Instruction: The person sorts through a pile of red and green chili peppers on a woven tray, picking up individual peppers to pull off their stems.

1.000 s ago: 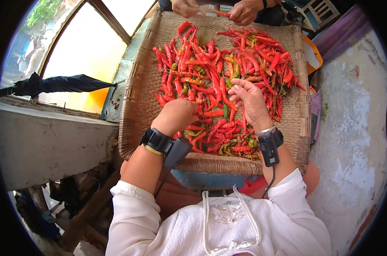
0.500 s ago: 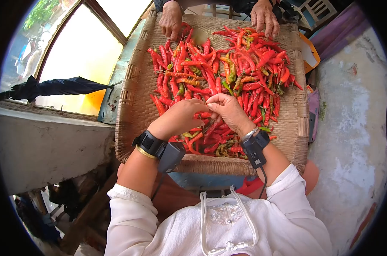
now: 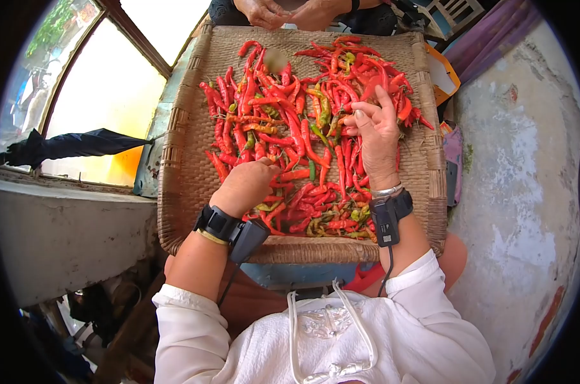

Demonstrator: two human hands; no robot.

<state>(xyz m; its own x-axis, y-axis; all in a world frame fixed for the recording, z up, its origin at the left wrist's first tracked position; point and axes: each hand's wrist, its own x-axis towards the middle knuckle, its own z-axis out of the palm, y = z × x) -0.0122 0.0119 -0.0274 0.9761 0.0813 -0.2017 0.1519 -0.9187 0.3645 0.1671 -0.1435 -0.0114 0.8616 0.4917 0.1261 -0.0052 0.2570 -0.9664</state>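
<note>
Red chili peppers [image 3: 296, 137], some with green or orange patches, lie in loose piles on a large woven tray [image 3: 188, 144]. My left hand [image 3: 245, 185] is low over the near left part of the pile, its fingers curled together and pointing down. What is between those fingertips, if anything, is hidden. My right hand [image 3: 378, 137] is raised over the right-hand pile, fingers spread apart, with no pepper plainly held. A green pepper [image 3: 312, 171] lies between my two hands. Each of my wrists wears a black strapped device.
Across the tray, another person's hands [image 3: 290, 13] meet close together at the far rim. A folded dark umbrella [image 3: 92, 142] leans by the window on the left. An orange-edged object [image 3: 443, 73] and a pale wall [image 3: 520, 160] stand on the right.
My hands were together over the near middle; they have parted, left going down-left and right going up-right. The other person's hands left the tray's far edge and came together.
</note>
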